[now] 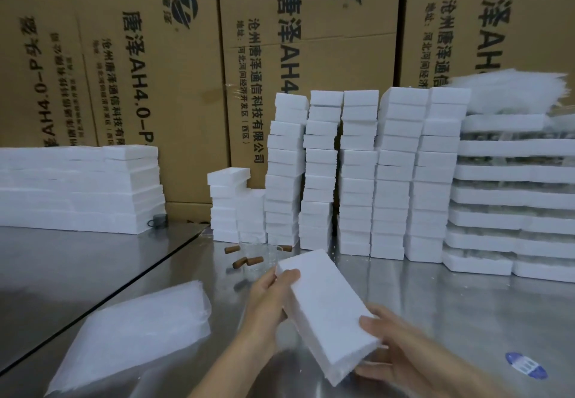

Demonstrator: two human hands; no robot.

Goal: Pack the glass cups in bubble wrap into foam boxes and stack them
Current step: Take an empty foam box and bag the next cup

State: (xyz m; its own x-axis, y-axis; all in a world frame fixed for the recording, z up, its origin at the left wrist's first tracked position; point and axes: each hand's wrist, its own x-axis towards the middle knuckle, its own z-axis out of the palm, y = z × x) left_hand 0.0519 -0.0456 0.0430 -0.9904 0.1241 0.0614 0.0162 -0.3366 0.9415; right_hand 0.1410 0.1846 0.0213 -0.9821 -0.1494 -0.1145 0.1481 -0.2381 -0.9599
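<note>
- Holding a closed white foam box (326, 313) just above a shiny metal table (451, 304), a person tilts it so its long side runs from upper left to lower right
- Left hand (267, 298) grips the box's far end, thumb on the top face and fingers curled round the side
- Right hand (404, 357) clasps the near corner, thumb on top, fingers wrapped underneath
- Tall stacks of foam boxes (357, 173) line the back of the table, with a shorter stack at their left end
- Clear glass cups (258, 251) stand just in front of the short stack, with brown corks (239, 262) lying around them
- A pile of bubble wrap sheets (133, 332) lies flat at the near left, well apart from the held box
- Foam trays (510, 195) layered with glassware rise at far right; flat foam slabs (77, 186) sit at far left
- Printed cardboard cartons (155, 86) form the backdrop, and a blue sticker (525, 365) marks the table at near right
</note>
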